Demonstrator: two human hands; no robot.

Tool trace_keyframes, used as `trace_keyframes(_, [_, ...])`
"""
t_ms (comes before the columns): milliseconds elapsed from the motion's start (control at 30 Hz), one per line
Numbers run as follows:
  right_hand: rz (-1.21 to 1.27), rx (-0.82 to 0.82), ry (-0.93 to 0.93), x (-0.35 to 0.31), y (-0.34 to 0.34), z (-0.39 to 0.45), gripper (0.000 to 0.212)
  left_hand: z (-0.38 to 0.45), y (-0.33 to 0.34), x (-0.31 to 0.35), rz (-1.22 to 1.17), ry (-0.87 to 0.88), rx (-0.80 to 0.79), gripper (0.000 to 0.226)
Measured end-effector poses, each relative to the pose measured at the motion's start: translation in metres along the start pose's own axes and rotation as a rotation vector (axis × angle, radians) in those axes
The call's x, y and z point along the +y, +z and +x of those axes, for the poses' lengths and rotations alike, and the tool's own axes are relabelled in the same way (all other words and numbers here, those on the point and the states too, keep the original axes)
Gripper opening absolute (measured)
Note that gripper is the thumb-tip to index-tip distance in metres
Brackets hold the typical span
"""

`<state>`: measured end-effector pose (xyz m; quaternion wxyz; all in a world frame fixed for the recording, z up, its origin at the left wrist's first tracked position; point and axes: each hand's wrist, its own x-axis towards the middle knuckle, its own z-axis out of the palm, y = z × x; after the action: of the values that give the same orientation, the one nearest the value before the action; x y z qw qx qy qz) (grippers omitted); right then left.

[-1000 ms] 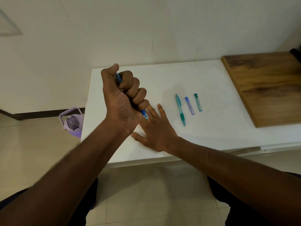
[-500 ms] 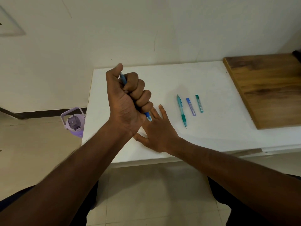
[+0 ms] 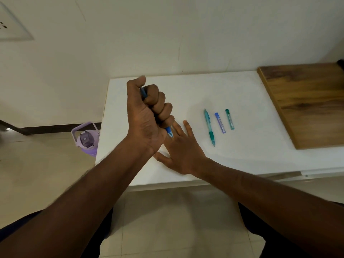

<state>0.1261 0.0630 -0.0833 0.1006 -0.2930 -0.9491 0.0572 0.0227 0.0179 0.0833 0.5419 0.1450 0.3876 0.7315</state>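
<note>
We see the left hand fisted around a blue pencil, tip down; the right hand lies flat, fingers spread, on the worktop.

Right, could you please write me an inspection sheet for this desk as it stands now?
Surface: white table, plain and flat.
Job's things: blue pencil, tip pointing down.
Clutter: teal pencil, blue lead case, green lead case side by side; wooden board at the right end.
Grips: left grip holds the blue pencil in a fist; right grip rests flat on the table.
Cables: nothing seen.
Surroundings: purple bottle on the floor; wall socket.
</note>
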Motion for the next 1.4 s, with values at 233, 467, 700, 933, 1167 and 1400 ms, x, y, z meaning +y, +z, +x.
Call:
trace_keyframes(233, [-0.002,-0.003,-0.003,-0.0001,0.0004,0.0006,0.078,0.001,-0.0011,0.0019,-0.023,-0.007,0.016,0.065])
trace_keyframes(467, [-0.008,-0.01,0.0,0.0002,-0.0001,0.0004,0.079,0.0004,-0.0004,0.0033,0.003,0.007,-0.007,0.061])
trace_keyframes(700, [-0.028,0.028,-0.009,0.0015,0.0038,0.001,0.078,-0.0014,0.0002,0.0018,0.036,0.015,-0.011,0.068])
trace_keyframes(933, [-0.026,0.047,-0.021,0.0029,0.0091,0.0023,0.077,0.0006,-0.0019,0.0024,0.012,0.033,0.014,0.066])
trace_keyframes(1167, [-0.004,-0.014,-0.009,0.0035,0.0072,0.0017,0.08,0.0023,-0.005,0.0058,-0.035,0.023,0.03,0.062])
trace_keyframes(1400, [-0.006,-0.055,-0.009,0.0038,0.0052,0.0016,0.082,0.0042,-0.0064,0.0075,-0.065,0.01,0.063,0.063])
